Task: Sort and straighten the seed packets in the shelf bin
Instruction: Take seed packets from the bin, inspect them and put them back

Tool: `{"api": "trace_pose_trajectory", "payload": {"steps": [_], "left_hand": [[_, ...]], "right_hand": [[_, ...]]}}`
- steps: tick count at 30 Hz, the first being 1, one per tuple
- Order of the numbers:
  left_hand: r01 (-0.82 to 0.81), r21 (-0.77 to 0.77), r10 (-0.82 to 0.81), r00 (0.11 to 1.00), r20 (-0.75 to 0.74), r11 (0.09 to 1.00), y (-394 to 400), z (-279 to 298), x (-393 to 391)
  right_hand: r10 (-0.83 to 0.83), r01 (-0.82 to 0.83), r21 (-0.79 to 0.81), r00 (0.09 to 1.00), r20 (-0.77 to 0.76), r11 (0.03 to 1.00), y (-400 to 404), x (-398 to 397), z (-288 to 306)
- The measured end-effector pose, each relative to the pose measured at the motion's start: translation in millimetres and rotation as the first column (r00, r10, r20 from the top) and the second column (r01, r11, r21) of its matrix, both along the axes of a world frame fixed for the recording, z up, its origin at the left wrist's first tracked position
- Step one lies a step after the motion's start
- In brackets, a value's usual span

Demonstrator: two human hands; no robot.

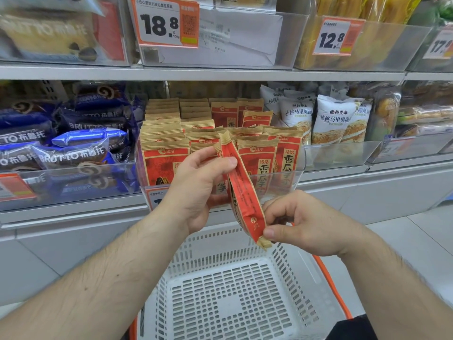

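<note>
Shop shelving (196, 72) filled the far side of the scene, its clear bins stocked row upon row, with a pale floor below.

At the centre, the left hand (196, 190) had thumb and fingers pinched on the top seam of one red seed packet (241, 187), while the right hand (306, 227) pinched the bottom seam between thumb and forefinger, its other fingers curled loosely. Both hands were therefore clamped on the same packet, one at each end. It hung edge-on and tilted, top end far and to the left, bottom end near and to the right, out in front of the shelf bin (282, 175) and not inside it.

Behind the hands, the bin held many matching packets (164, 153). Those on the left stood upright in close, even rows running to the back. Those on the right looked looser, with a few leaning or set at differing heights, and a gap showed near the far right of the bin. My judgement was that the task was partly done: the left stacks seemed straightened, the right side still needed squaring, and the held packet had yet to be placed.

Further out, blue bread packs (73, 153) filled the bin to the left and white bread packs (338, 119) the one to the right. Orange price tags (166, 23) hung on the shelf above. A white perforated shopping basket (306, 278) sat near, below the hands.
</note>
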State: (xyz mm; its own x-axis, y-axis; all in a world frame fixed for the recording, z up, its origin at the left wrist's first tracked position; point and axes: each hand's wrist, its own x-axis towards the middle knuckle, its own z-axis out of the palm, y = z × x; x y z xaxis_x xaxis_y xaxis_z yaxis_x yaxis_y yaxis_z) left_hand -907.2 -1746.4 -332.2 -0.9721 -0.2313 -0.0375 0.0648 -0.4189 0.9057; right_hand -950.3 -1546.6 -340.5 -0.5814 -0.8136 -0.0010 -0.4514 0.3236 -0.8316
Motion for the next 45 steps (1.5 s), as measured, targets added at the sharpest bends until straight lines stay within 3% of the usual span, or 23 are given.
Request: {"api": "trace_pose_trajectory", "payload": {"steps": [4, 7, 10, 13, 16, 21, 25, 30, 39, 42, 45], "left_hand": [[0.055, -0.004, -0.055, 0.998, -0.022, 0.998, -0.7, -1.7, 1.0], [0.123, 0.004, -0.123, 0.991, -0.058, 0.992, 0.8, -2.2, 3.2], [0.189, 0.021, -0.186, 0.978, -0.095, 0.982, 2.6, -2.8, 5.8], [0.261, 0.055, -0.251, 0.958, -0.142, 0.964, 1.4, -5.7, 6.2], [0.252, 0.069, -0.243, 0.963, -0.113, 0.965, 2.6, -5.5, 4.8], [0.128, 0.005, -0.128, 0.992, 0.020, 0.992, 5.2, -3.0, 3.8], [0.051, -0.098, -0.045, 0.997, 0.064, 0.994, 1.3, -5.6, 0.9], [0.103, -0.144, -0.093, 0.993, 0.072, 0.984, -3.4, -5.5, -0.3], [0.206, -0.291, -0.206, 0.978, 0.030, 0.934, -5.6, 2.7, 2.6], [0.092, -0.418, -0.122, 0.992, -0.045, 0.904, -13.0, 17.7, 5.0], [-0.143, -0.499, 0.060, 0.982, -0.179, 0.855, -30.1, 36.0, 2.7]], "right_hand": [[-0.014, 0.027, -0.102, 0.992, 0.127, 0.994, -0.5, -1.1, -2.7], [-0.071, 0.141, -0.252, 0.961, 0.269, 0.958, -3.0, -2.9, -6.4], [-0.104, 0.229, -0.258, 0.900, 0.423, 0.939, -8.1, -3.2, -10.4], [-0.034, 0.213, -0.272, 0.840, 0.542, 0.938, -14.8, 3.2, -11.5], [-0.056, 0.246, -0.294, 0.845, 0.531, 0.924, -23.3, 10.3, -11.9], [-0.357, 0.433, -0.180, 0.870, 0.341, 0.883, -31.6, 10.0, -15.8], [-0.397, 0.452, -0.156, 0.871, 0.288, 0.878, -33.0, 11.1, -15.0], [-0.494, 0.532, -0.217, 0.845, 0.205, 0.819, -31.6, 8.1, -10.2], [-0.455, 0.547, -0.242, 0.819, 0.349, 0.801, -32.9, 15.6, -2.6], [-0.488, 0.584, -0.279, 0.802, 0.345, 0.762, -38.4, 17.2, 2.6], [-0.537, 0.656, -0.434, 0.755, 0.377, 0.617, -42.9, 15.7, 18.4]]}}
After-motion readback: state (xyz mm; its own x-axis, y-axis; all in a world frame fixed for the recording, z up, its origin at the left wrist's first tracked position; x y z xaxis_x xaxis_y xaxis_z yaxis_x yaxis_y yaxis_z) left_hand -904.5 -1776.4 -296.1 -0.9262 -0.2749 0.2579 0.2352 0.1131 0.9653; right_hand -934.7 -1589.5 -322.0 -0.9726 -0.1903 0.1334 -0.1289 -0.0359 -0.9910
